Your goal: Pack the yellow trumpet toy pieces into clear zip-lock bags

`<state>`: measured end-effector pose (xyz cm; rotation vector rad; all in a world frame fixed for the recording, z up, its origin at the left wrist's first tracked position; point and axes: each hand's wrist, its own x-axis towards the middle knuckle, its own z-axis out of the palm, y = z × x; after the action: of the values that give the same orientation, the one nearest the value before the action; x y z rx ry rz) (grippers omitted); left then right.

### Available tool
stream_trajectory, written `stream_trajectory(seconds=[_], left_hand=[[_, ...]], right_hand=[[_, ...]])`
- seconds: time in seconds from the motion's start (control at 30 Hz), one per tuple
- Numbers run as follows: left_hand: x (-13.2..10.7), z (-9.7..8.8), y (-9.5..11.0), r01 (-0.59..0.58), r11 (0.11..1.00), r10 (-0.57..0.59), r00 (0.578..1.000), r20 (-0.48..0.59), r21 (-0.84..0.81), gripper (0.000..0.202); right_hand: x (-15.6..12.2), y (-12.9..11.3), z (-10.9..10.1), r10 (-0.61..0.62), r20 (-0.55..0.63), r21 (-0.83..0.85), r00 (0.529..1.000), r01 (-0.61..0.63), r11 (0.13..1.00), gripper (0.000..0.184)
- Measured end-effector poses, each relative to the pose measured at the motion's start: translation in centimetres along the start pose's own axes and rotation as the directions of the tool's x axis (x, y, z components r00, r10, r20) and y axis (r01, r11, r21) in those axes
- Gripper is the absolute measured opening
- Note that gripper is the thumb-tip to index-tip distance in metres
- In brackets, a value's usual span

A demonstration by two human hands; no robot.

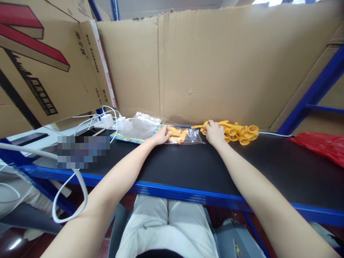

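My left hand (162, 135) is closed on the edge of a clear plastic bag (197, 137), its fingertips by several orange-yellow plastic pieces (177, 135) that show through the film. To the right, my right hand (214, 132) curls over the left end of a pile of yellow plastic pieces with cup-shaped ends (243, 134). Their thin stems poke out left of the fingers. How many of them the right hand grips is hidden. Left of my left hand lies another clear bag with a colourful printed edge (142, 127).
White chargers (107, 121) and tangled cables sit at the left on the black shelf (177, 168). One thick white cable (82, 179) loops over my left forearm. Cardboard (215, 68) walls the back. A red plastic bag (319, 145) lies at the right, near a blue post (309, 89).
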<state>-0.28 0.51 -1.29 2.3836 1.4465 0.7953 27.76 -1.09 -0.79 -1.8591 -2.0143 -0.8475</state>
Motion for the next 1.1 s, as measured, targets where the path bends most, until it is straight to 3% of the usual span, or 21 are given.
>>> stream_trajectory(seconds=[0.17,0.63,0.77,0.97,1.1], left_hand=[[0.1,0.2,-0.2,-0.003,1.000,0.004,1.000,-0.008,0.030,0.017],[0.1,0.1,-0.1,-0.010,1.000,0.010,1.000,-0.004,0.018,0.016],[0.1,0.1,-0.1,0.010,1.000,-0.010,1.000,-0.008,0.024,0.017],[0.2,0.2,-0.3,-0.012,1.000,0.012,1.000,0.000,0.010,0.017],[0.2,0.2,-0.4,-0.005,1.000,0.005,1.000,0.003,0.027,0.017]], right_hand=[[0.1,0.1,0.2,0.054,-0.020,0.074,0.998,-0.052,0.996,0.030],[0.3,0.7,0.2,0.025,0.064,-0.014,0.998,-0.024,1.000,0.034],[0.4,0.9,-0.1,0.073,0.053,0.001,0.996,-0.073,0.997,0.031],[0.5,1.3,-0.4,0.136,0.028,0.171,0.990,-0.138,0.976,0.033],[0.6,1.8,-0.7,0.207,-0.068,0.368,0.976,-0.168,0.914,0.037]])
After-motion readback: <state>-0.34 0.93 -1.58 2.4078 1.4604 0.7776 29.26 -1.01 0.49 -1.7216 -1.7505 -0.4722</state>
